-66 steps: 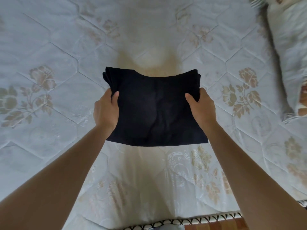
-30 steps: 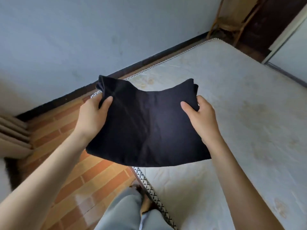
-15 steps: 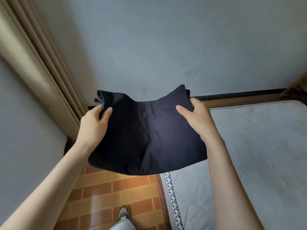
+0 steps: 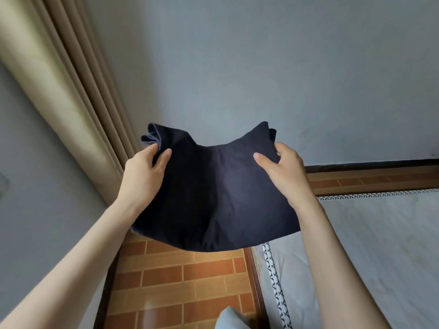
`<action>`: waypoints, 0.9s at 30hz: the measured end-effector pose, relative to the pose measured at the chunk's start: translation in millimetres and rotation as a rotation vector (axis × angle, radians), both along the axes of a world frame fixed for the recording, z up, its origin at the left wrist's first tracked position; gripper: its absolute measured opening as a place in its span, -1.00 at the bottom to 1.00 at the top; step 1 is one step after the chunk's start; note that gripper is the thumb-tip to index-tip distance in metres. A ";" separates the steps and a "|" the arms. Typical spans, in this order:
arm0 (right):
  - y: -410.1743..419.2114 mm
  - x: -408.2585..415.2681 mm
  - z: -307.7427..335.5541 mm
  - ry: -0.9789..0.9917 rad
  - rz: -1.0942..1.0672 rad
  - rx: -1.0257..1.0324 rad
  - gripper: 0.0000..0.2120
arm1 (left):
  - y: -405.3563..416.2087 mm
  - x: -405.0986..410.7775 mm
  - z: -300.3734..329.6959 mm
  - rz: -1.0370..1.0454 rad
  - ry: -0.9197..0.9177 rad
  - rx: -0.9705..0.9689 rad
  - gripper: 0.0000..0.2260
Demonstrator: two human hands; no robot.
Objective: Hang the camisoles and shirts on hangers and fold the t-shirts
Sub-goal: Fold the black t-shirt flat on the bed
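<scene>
1. Left hand [image 4: 142,172]: at 9 o'clock of the garment; thumb on top, fingers underneath, pinching its side edge.
2. Right hand [image 4: 282,167]: at 3 o'clock; same pinch on the opposite edge.
3. Folded dark t-shirt [image 4: 213,193]: held in the air between both hands, middle sagging; above the tiled floor [image 4: 180,276], mattress [image 4: 380,245] at 4 o'clock, curtain [image 4: 59,74] at 10 o'clock.
4. Risk: layers gape at the far left corner; an uneven pull or a slackened pinch would likely undo the fold or drop it on the floor.

fingers hidden under folded t-shirt [image 4: 213,198]
</scene>
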State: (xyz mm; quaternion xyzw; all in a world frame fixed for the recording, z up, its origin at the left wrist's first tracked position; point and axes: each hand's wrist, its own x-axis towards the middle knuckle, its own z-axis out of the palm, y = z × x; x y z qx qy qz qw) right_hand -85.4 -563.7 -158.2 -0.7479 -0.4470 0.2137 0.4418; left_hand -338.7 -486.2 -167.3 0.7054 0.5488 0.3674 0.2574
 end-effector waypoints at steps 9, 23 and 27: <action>136.2 28.0 2.5 -0.101 0.071 0.015 -0.71 | 131.3 45.0 5.7 -0.039 0.030 0.053 -0.66; 293.2 160.2 18.8 -0.163 -0.008 -0.025 -0.71 | 327.8 194.4 27.6 -0.204 0.013 -0.042 -0.70; 320.6 203.8 1.7 -0.057 -0.117 -0.025 -0.75 | 376.1 239.0 19.2 -0.289 0.033 -0.037 -0.71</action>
